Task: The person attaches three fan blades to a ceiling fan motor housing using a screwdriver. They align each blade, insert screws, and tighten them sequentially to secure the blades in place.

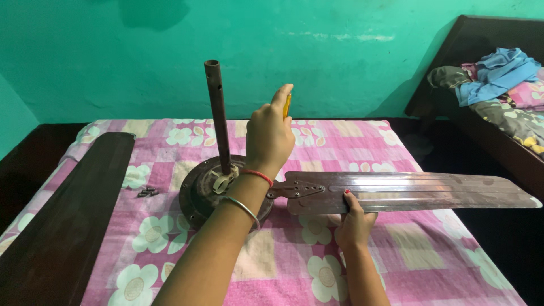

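Brown metal makes up the ceiling fan motor [199, 195], which is laid on the pink floral bedsheet [294, 266] at the centre of the frame, its downrod [218, 113] standing upright. A yellow-handled screwdriver [287, 105] is gripped in the closed left hand [269, 136], held above the motor just right of the rod. One fan blade [419, 191] is stretched toward the right edge, its bracket [294, 190] touching the motor, and is clasped from below by the right hand [354, 218]. Small dark screws [147, 192] are seen left of the motor, beside a second dark blade [62, 221] at lower left. Crumpled clothes [498, 73] are piled at upper right.
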